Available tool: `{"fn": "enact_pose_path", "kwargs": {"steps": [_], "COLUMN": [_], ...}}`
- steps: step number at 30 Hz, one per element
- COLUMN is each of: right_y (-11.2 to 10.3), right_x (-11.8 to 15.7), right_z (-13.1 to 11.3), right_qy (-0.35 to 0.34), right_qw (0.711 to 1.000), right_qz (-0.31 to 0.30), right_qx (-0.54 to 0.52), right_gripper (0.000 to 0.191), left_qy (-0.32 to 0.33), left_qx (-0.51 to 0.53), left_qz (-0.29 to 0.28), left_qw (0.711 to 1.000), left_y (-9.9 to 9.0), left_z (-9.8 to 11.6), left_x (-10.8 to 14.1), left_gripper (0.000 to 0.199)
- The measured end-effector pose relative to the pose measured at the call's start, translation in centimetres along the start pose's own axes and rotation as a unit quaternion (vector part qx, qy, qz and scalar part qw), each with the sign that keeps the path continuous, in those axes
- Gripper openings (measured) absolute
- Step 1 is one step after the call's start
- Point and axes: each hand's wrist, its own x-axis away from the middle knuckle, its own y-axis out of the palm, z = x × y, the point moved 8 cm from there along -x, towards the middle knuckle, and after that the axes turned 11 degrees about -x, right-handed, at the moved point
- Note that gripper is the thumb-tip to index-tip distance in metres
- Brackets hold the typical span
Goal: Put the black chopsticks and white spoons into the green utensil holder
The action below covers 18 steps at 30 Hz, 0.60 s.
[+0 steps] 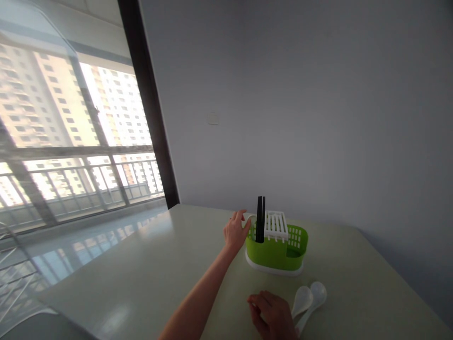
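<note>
A green basket (269, 254) with a white base stands on the table, a white slatted rack (276, 224) across its top. Black chopsticks (260, 219) stand upright in its left part. My left hand (235, 230) is at the basket's left end, fingers curved around a pale rounded item (251, 218) whose shape is mostly hidden. Near the front, my right hand (272, 314) rests with curled fingers beside two white spoons (303, 299); whether it holds anything is hidden.
The pale table (159, 264) extends to both sides of the basket. Behind it rises a grey wall with a small switch plate (213, 118). A large window with a railing is at the left, and a grey surface shows at the bottom left.
</note>
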Motion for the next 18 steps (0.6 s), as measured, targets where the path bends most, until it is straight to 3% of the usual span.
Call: {"fn": "enact_pose_path", "kwargs": {"steps": [2,4,10,13,18], "right_y": [-0.1,-0.2,-1.3,-1.7,-2.0], "right_x": [-0.2,-0.3,-0.2,-0.2,-0.1], "right_z": [-1.0,-1.9,-3.4,-3.1,-2.5], "right_qy": [-0.030,-0.056,-0.076,-0.064,-0.064], "right_qw": [1.000,0.998,0.996,0.997,0.996], "right_qz": [0.005,0.011,0.036,0.041,0.060], "right_qx": [0.001,0.002,0.013,0.020,0.025], "right_gripper": [0.014,0.014,0.013,0.015,0.015], "left_qy": [0.014,0.041,0.139,0.144,0.150], "left_qx": [0.049,0.098,0.135,0.132,0.139], "left_qz": [0.029,0.006,-0.242,-0.329,-0.381], "left_qw": [0.998,0.994,0.951,0.924,0.902], "left_y": [-0.4,0.5,7.9,11.3,14.4], "left_z": [0.0,0.5,5.1,7.2,9.6], "left_x": [2.4,5.3,12.8,14.1,14.7], "left_gripper": [0.024,0.022,0.023,0.031,0.033]}}
